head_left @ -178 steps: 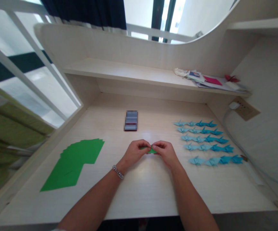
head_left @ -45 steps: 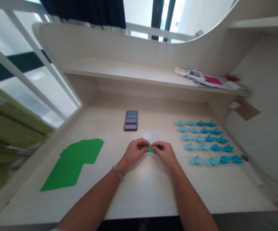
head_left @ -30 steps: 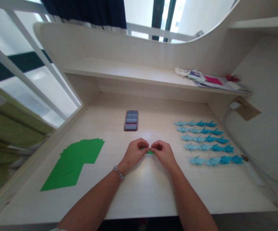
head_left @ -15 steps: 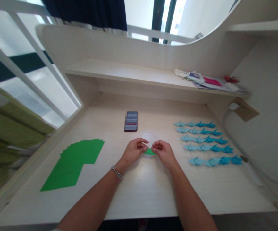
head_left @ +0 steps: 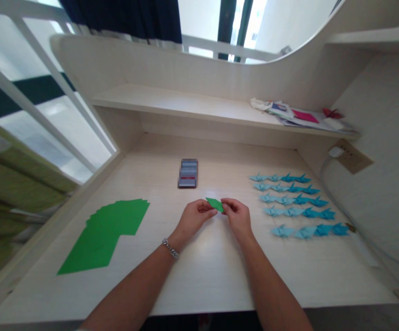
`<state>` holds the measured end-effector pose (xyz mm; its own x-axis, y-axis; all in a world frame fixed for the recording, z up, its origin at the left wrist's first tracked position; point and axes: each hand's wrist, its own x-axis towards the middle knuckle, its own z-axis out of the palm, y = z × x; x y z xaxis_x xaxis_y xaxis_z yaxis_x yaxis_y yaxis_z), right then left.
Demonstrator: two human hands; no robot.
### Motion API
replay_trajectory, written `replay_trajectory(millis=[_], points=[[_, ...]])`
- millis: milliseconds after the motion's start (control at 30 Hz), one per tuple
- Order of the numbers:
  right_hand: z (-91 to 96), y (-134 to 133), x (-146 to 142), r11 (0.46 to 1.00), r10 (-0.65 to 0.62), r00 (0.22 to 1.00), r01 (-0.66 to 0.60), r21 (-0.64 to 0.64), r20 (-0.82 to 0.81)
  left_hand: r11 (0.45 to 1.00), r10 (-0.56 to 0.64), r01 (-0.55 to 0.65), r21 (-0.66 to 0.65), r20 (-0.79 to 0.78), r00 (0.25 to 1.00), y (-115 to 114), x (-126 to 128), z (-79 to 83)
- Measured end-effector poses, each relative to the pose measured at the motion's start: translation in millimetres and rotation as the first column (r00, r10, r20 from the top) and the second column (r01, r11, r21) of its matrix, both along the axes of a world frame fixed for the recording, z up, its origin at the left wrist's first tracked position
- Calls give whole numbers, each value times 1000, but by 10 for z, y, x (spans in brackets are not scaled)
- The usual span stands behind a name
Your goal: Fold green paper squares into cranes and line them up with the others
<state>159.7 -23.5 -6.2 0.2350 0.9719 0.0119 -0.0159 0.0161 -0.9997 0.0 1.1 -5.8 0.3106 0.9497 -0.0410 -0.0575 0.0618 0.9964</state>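
A small folded green paper piece (head_left: 215, 204) is pinched between both hands just above the middle of the pale wooden desk (head_left: 199, 276). My left hand (head_left: 194, 218), with a metal bracelet on its wrist, grips the piece's near left side. My right hand (head_left: 237, 216) pinches its right end. The piece's pointed tip sticks up and to the left, above the fingers. A fanned stack of flat green paper sheets (head_left: 104, 233) lies on the desk to the left.
Several blue paper cranes (head_left: 294, 202) lie in rows on the right of the desk. A blurred-out small object (head_left: 187, 173) lies behind the hands. Papers and a red paper crane (head_left: 306, 116) rest on the back shelf at right. A wall socket (head_left: 349, 155) is mounted at right.
The green piece has been lifted and turned, so its pointed end now shows above my fingers. Both hands shifted slightly away from me; earlier the piece was mostly hidden between them.
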Motion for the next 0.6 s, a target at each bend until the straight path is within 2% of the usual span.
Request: replay_trajectory(millis=[67, 233, 600], points=[[24, -20, -36, 1000, 12, 999, -12, 17, 43, 1000, -4, 4, 12, -12, 1000, -9, 7, -16], [94, -76, -104, 997, -2, 984, -13, 80, 180, 996, 89, -89, 10, -10, 996, 17, -10, -35], [123, -86, -133, 996, -41, 978, 25, 83, 202, 984, 175, -175, 18, -10, 984, -18, 15, 40]])
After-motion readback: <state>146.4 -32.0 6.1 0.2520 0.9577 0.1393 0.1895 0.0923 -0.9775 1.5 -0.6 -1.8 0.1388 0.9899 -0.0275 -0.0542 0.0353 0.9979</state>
